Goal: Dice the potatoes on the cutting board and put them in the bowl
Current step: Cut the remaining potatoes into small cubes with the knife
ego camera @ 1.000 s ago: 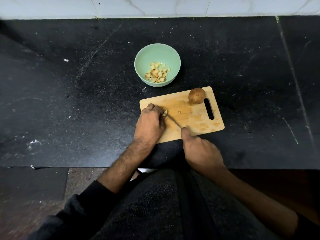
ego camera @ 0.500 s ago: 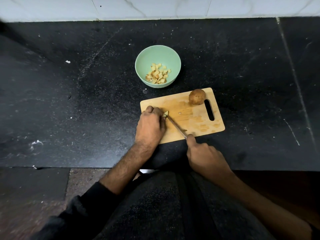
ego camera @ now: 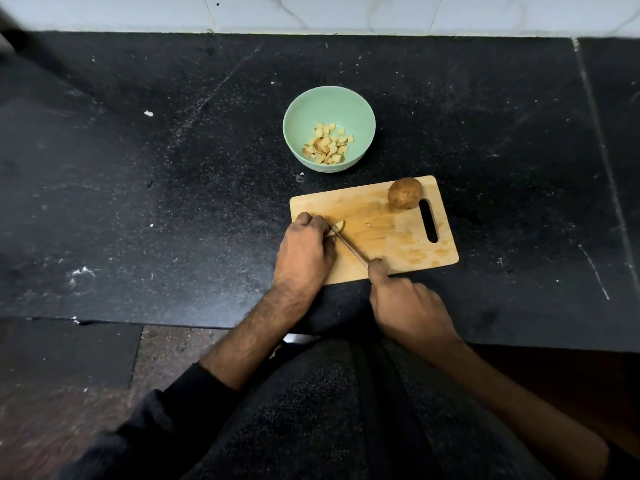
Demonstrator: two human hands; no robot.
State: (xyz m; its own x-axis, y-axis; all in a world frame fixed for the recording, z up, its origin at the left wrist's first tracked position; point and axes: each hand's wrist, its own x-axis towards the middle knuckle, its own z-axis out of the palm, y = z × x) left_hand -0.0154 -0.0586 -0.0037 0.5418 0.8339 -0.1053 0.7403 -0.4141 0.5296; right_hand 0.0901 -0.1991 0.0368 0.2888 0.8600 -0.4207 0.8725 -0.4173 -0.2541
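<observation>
Head view: the left hand [ego camera: 306, 251] hides most of a potato piece [ego camera: 339, 226], fingers curled on it at the cutting board's [ego camera: 398, 237] left end. The right hand [ego camera: 408, 310] grips a knife [ego camera: 349, 247], handle hidden, blade against the piece. A whole potato [ego camera: 404, 193] sits on the board's far corner; dice lie in the bowl [ego camera: 360, 109] on the counter [ego camera: 173, 202].

Bench [ego camera: 138, 202]: black speckled stone, dull sheen, scratched. Cutting board [ego camera: 398, 237]: pale wood, matt, damp-stained. Bowl [ego camera: 367, 116]: smooth mint-green plastic. Whole potato [ego camera: 404, 193]: rough brown skin. Knife blade [ego camera: 349, 247], beside the left hand [ego camera: 304, 254]: thin metal.
</observation>
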